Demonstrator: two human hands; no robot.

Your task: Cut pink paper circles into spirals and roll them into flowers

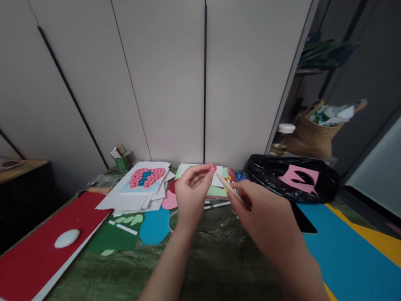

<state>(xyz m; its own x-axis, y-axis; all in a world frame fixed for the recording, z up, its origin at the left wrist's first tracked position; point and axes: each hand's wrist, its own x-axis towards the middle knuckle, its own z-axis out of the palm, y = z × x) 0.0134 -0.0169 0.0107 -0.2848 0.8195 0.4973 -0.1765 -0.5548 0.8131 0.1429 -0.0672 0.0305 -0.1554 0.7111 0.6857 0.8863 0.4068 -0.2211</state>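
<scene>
My left hand is closed, pinching a small pink rolled-paper flower between thumb and fingertips. My right hand is wrapped round a slender, pale wooden-looking stick, whose tip meets or nearly meets the underside of the flower. Both hands are raised over the dark green table. Left of them, a picture covered with pink and blue rolled flowers lies on a stack of white paper. Behind the hands are white and light green sheets, partly hidden by them.
Red card with a white oval object lies left. Nearer the middle are green paper, a white marker and blue paper. To the right are a black bag, pink cut-out paper and blue card.
</scene>
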